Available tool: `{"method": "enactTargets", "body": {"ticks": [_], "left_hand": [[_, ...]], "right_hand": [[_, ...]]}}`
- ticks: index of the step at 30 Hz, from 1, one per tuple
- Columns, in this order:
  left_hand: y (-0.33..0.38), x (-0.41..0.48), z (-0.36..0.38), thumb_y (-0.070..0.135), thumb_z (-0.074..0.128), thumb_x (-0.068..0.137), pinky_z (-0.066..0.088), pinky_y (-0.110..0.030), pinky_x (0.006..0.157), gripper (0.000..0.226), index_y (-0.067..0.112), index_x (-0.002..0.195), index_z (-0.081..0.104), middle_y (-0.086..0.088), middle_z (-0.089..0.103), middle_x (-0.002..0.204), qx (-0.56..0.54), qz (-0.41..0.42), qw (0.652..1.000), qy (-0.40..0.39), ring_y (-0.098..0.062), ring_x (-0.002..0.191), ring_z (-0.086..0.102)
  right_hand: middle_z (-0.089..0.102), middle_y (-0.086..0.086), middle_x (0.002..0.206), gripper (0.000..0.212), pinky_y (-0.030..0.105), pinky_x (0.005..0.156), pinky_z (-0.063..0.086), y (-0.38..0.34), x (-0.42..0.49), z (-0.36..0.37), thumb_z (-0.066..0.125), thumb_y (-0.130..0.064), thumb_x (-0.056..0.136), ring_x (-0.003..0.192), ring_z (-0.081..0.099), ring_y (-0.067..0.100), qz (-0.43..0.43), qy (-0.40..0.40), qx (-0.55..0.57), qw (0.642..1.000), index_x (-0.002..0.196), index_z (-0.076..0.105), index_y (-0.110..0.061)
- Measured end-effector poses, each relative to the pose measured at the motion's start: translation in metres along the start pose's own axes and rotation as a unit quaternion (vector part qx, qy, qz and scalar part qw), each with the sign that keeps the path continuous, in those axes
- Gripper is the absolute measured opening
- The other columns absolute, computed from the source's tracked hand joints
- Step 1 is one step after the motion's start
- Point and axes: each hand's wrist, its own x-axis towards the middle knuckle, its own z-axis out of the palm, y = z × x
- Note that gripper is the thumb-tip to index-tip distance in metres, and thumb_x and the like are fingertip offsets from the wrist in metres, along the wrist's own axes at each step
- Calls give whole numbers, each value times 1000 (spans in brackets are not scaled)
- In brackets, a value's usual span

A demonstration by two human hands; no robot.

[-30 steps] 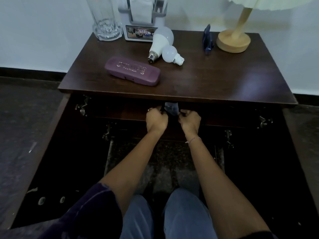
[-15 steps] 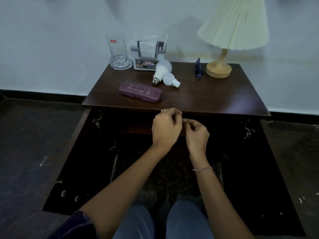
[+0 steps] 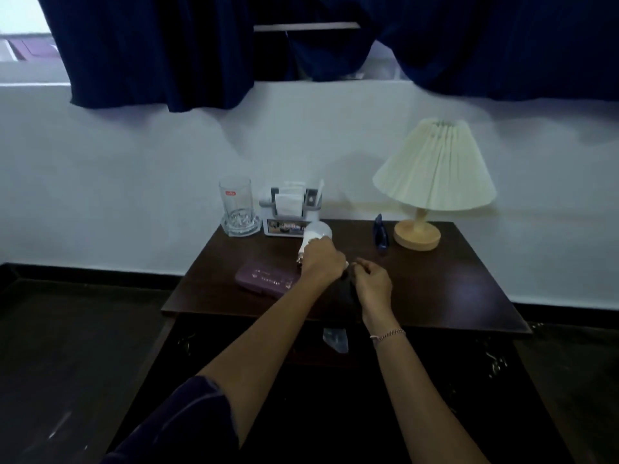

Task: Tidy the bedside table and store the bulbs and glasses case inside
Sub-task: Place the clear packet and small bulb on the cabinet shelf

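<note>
The dark wooden bedside table stands against the wall. My left hand rests on its top with the fingers curled over the small bulb, of which only a white tip shows. The large white bulb lies just behind this hand, touching the thumb. A purple glasses case lies flat to the left of my left wrist. My right hand hovers close beside the left one, fingers loosely curled, with nothing in it.
At the back of the table stand a glass tumbler, a white organiser box, a small blue object and a pleated lamp. A pale tag hangs under the front edge. The cupboard doors below stand open.
Both hands have risen from the pale tag under the table's front edge to the table top. My left hand has closed over the bulbs. The camera has tilted up.
</note>
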Motion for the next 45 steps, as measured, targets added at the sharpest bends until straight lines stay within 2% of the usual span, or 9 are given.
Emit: {"method": "enactTargets", "body": {"ticks": [7, 14, 20, 25, 30, 32, 36, 40, 45], "left_hand": [[1, 20, 15, 12, 47, 87, 41, -37, 92, 27, -5, 104, 59, -26, 60, 114, 47, 9, 999, 18, -39, 111, 51], [-2, 11, 17, 12, 47, 88, 44, -40, 93, 26, -7, 99, 62, -26, 62, 110, 8, 3, 1000, 28, -37, 108, 54], [-4, -27, 8, 13, 57, 86, 46, -38, 92, 29, -6, 109, 62, -25, 62, 113, -51, 7, 998, 26, -36, 110, 56], [-16, -65, 6, 13, 67, 80, 48, -33, 95, 35, 6, 114, 64, -12, 68, 114, -102, 1, 994, 37, -26, 106, 63], [-46, -113, -1, 19, 72, 76, 51, -27, 87, 32, 18, 108, 70, -2, 73, 103, -149, -38, 985, 74, -17, 93, 68], [-58, -132, -2, 22, 73, 76, 50, -25, 82, 30, 21, 105, 70, 2, 73, 102, -164, -57, 981, 85, -12, 90, 67], [-83, -161, 1, 25, 73, 76, 45, -20, 75, 26, 22, 102, 71, 7, 72, 102, -184, -98, 973, 95, -7, 87, 64], [-107, -165, 15, 20, 73, 77, 47, -21, 83, 26, 15, 103, 70, 1, 72, 103, -205, -136, 966, 78, -12, 96, 65], [-135, -148, 44, 15, 72, 79, 46, -23, 87, 27, 9, 105, 69, -6, 71, 106, -226, -181, 956, 44, -17, 100, 64]], "right_hand": [[60, 11, 126, 34, 41, 98, 49, 13, 28, 10, 51, -16, 93, 114, 58, 23, 41, -5, 14, 999, 126, 56, -10], [62, 10, 124, 33, 41, 99, 49, 18, 24, 6, 51, -13, 92, 114, 59, 22, 20, -2, 18, 1000, 124, 57, -9], [66, 11, 119, 32, 39, 99, 50, 16, 0, -16, 56, -5, 88, 108, 62, 21, 7, 27, 33, 999, 120, 61, -8], [69, 7, 112, 33, 36, 97, 51, 18, -33, -35, 61, 3, 82, 102, 64, 14, -16, 44, 57, 997, 112, 66, -10], [70, 10, 106, 33, 30, 83, 54, 39, -80, -40, 61, 9, 81, 94, 65, 16, 0, 3, 131, 991, 111, 66, -5], [69, 10, 102, 33, 31, 84, 54, 51, -97, -35, 62, 9, 80, 92, 65, 18, 4, -9, 132, 991, 111, 65, -3], [68, 6, 95, 31, 26, 79, 54, 74, -123, -23, 65, 7, 80, 87, 65, 15, 29, -26, 131, 991, 109, 67, -5], [69, 6, 96, 27, 23, 78, 54, 91, -126, -12, 65, 5, 80, 88, 66, 13, 40, -28, 115, 992, 105, 68, -4], [69, 12, 107, 25, 32, 90, 54, 116, -107, 9, 64, 6, 81, 97, 66, 19, 61, -36, 56, 996, 104, 68, -2]]}}
